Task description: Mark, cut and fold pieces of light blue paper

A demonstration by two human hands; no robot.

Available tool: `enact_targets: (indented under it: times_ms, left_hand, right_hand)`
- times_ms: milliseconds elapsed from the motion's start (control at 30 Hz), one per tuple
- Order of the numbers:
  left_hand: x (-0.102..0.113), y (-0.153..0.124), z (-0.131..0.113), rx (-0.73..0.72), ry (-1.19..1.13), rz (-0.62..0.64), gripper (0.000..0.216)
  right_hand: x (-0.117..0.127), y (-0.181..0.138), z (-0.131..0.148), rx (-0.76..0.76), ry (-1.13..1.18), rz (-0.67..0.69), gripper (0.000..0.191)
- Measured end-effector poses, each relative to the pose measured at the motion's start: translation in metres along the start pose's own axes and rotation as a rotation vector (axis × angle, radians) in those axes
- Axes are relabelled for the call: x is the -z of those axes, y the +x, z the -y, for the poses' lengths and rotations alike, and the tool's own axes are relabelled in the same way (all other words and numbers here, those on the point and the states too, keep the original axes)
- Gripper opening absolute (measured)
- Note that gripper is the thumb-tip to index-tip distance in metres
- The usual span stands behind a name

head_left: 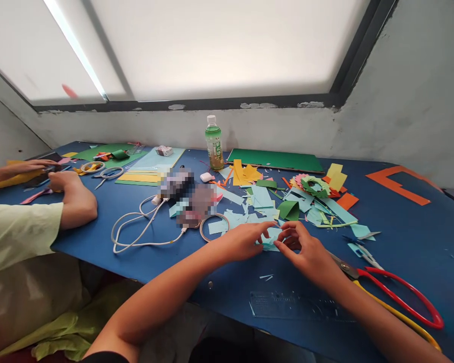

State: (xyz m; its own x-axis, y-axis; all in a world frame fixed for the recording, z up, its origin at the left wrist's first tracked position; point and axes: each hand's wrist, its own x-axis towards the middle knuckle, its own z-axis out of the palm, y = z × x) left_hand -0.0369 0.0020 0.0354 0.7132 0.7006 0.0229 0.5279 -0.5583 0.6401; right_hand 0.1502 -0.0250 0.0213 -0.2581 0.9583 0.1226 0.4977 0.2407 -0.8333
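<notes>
My left hand (245,241) and my right hand (306,249) meet over a small light blue paper piece (271,238) on the blue table (419,242). Both pinch it with fingertips, the left from the left side, the right from the right. Around them lie several light blue, green and yellow paper scraps (265,199). A layered paper flower (313,185) in green, pink and blue lies behind the scraps. Large scissors with red and yellow handles (397,300) lie just right of my right forearm.
A green drink bottle (214,143) stands at the back. A white cable (136,229), a tape ring (214,227), a clear ruler (298,305) and a green sheet (276,160) lie about. Another person's arm (73,199) rests at the left.
</notes>
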Motion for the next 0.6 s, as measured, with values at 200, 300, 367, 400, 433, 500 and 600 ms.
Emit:
enact_targets:
  times_ms: [200, 300, 367, 400, 433, 500, 600]
  left_hand:
    - [-0.010, 0.002, 0.007, -0.014, -0.066, -0.073, 0.069]
    - [-0.010, 0.003, 0.002, 0.003, -0.158, -0.192, 0.067]
    - [-0.010, 0.004, -0.004, 0.023, -0.232, -0.296, 0.066]
    - [-0.010, 0.005, -0.007, 0.031, -0.299, -0.358, 0.066]
    - [-0.010, 0.005, -0.011, 0.038, -0.386, -0.421, 0.066]
    - [-0.009, 0.006, -0.017, 0.053, -0.594, -0.530, 0.066]
    - [-0.010, 0.007, -0.022, 0.078, -0.810, -0.586, 0.065]
  right_hand:
    - [-0.004, -0.001, -0.005, -0.008, 0.123, -0.069, 0.036]
    - [-0.005, -0.002, -0.005, 0.008, 0.221, -0.128, 0.045]
    - [-0.007, -0.003, -0.004, 0.037, 0.295, -0.158, 0.049]
    - [-0.008, -0.004, -0.003, 0.054, 0.329, -0.171, 0.049]
    - [-0.009, -0.004, -0.001, 0.074, 0.357, -0.181, 0.049]
    - [-0.011, -0.005, 0.001, 0.123, 0.398, -0.194, 0.049]
    - [-0.014, -0.006, 0.003, 0.190, 0.420, -0.202, 0.047]
